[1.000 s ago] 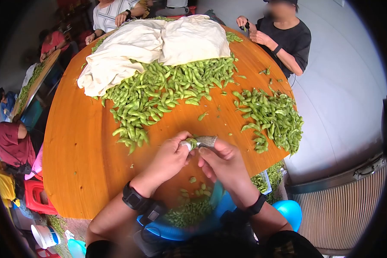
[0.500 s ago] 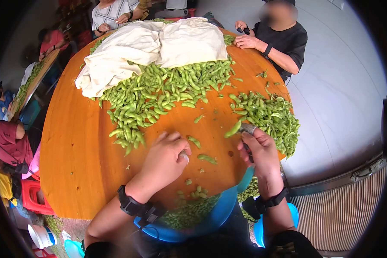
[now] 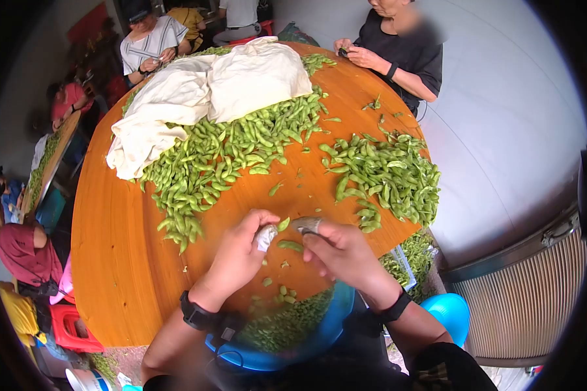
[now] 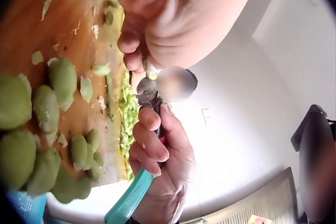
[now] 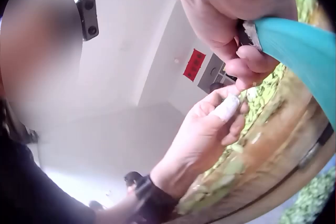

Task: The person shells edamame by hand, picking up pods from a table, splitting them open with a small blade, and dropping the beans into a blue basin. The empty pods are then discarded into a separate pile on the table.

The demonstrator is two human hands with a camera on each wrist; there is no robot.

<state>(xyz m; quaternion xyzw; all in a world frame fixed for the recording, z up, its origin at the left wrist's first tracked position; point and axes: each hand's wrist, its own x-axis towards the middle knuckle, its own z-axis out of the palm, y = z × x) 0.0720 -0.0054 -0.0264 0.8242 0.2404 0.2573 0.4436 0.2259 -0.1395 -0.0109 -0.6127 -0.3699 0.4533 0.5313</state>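
The left hand (image 3: 236, 259), its thumb wrapped in white (image 3: 265, 238), pinches a small green pod (image 3: 283, 224) at its fingertips. Close on its right, the right hand (image 3: 347, 255) has its fingers curled round a tool with a teal handle (image 4: 128, 198), which also shows in the right wrist view (image 5: 296, 50). Grey wrapping (image 3: 306, 225) covers a fingertip of that hand. Between and just below the hands, a pod (image 3: 290, 246) lies on the wooden table (image 3: 130, 260). Under the wrists is a blue basin (image 3: 347, 319) with shelled beans (image 3: 287, 326).
A large pod pile (image 3: 209, 156) lies partly beneath white cloth (image 3: 261, 78); another pile (image 3: 391, 173) is at the right. People sit across the table, one in black (image 3: 404, 58). A blue bowl (image 3: 450, 316) stands low at the right, a red stool (image 3: 72, 326) at the left.
The hands were apart half a second ago, with a pod by the right fingertips. They have come close together, and a pod now shows in the left fingertips. The head view has shifted.
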